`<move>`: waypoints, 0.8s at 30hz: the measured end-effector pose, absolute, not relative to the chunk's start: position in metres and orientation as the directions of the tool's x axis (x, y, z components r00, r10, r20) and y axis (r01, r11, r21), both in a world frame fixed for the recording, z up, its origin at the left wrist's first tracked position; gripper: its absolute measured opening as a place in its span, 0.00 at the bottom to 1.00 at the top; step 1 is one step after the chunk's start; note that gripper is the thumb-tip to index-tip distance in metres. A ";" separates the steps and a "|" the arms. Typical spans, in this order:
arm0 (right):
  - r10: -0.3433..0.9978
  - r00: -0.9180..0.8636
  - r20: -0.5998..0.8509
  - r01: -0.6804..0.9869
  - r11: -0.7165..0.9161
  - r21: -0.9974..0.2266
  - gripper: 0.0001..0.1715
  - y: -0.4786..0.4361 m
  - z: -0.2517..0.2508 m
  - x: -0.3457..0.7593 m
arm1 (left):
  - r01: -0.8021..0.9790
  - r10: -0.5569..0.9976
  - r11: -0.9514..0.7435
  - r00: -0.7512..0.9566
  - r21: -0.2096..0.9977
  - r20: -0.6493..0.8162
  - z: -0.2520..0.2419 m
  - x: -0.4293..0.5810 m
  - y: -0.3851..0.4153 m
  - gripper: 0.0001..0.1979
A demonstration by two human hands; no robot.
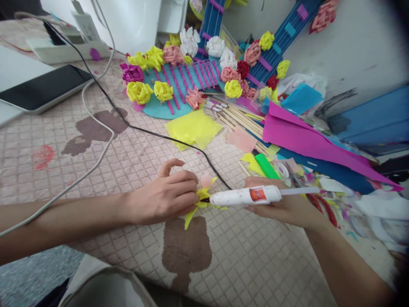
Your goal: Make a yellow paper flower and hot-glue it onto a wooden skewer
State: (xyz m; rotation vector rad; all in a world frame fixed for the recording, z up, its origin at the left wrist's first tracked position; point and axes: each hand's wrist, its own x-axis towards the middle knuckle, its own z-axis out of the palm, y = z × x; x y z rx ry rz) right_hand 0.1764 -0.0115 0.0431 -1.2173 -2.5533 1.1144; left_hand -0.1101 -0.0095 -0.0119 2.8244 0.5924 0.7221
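Grips white glue gun in right hand, closed around it. Points dark nozzle left, right at yellow paper petals on the cloth-covered counter. Curls left hand over petals' left side, fingertips partly hidden; cannot tell whether pinching or only pressing. Farther back: black cord across yellow paper sheet, near wooden sticks.
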 end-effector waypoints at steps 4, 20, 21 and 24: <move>0.702 -0.677 -0.220 0.636 0.409 -0.655 0.14 -0.011 0.042 0.177 | 0.332 0.417 -0.906 0.802 0.262 0.427 -0.012 -0.110 -0.010 0.06; 0.700 -0.677 -0.229 0.625 0.381 -0.682 0.13 -0.010 0.042 0.180 | 0.325 0.432 -0.897 0.790 0.300 0.436 -0.013 -0.109 -0.009 0.06; 0.696 -0.682 -0.223 0.619 0.388 -0.683 0.13 -0.010 0.042 0.181 | 0.326 0.443 -0.889 0.785 0.320 0.432 -0.013 -0.109 -0.009 0.06; 0.683 -0.699 -0.211 0.608 0.413 -0.678 0.13 -0.009 0.042 0.183 | 0.332 0.487 -0.857 0.773 0.395 0.406 -0.012 -0.107 -0.007 0.06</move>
